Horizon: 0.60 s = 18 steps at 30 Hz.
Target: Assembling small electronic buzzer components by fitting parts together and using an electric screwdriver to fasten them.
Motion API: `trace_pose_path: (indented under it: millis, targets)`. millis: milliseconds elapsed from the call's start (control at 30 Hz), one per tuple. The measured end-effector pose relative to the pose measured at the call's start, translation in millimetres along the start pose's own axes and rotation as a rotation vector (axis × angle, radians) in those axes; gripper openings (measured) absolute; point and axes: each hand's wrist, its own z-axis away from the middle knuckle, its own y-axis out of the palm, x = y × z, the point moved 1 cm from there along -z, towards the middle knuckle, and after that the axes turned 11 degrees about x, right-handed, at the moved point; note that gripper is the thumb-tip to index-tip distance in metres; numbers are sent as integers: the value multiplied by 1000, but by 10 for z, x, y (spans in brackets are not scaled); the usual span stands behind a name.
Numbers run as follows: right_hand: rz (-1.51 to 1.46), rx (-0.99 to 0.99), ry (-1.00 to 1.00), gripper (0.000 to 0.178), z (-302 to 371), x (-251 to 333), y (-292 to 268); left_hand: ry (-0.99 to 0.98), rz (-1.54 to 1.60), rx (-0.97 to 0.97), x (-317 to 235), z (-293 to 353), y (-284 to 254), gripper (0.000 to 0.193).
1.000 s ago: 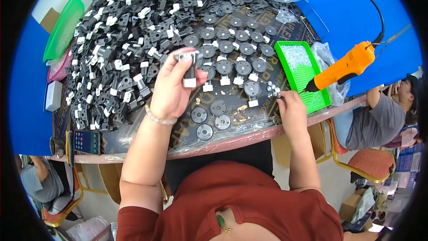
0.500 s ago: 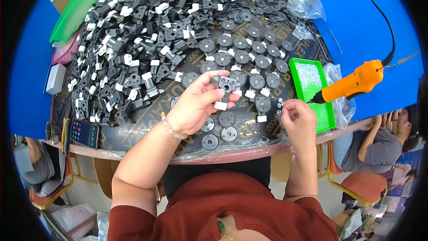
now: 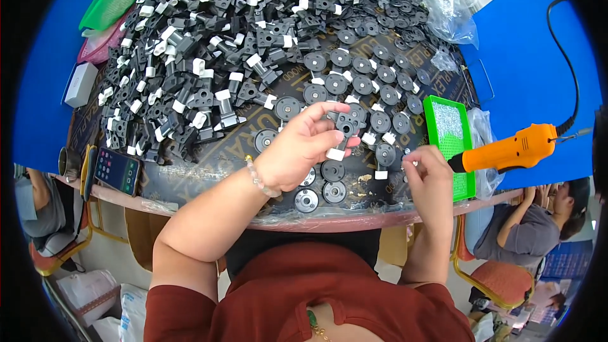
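A dark table spans the frame, a blue panel at right. The left hand, at centre, pinches a black bracket at its fingertips; the right hand, right of centre, has fingertips bunched, contents unclear. The bracket's long axis runs near-vertical, white end pointing slightly lower left.

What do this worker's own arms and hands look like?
The left hand and right hand are ungloved. Short rust-red sleeves leave the forearms uncovered. A bracelet of mostly pale beads, with a yellowish bit, circles the left wrist.
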Motion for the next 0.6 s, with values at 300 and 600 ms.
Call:
trace_pose_path:
  millis: [300, 600]
  targets:
    - [-287, 106, -330, 3, -529, 532, 292, 21, -53, 10, -1, 10, -8, 46]
    - [-92, -11, -361, 16, -495, 527, 276, 55, 120, -119, -76, -22, -64, 37]
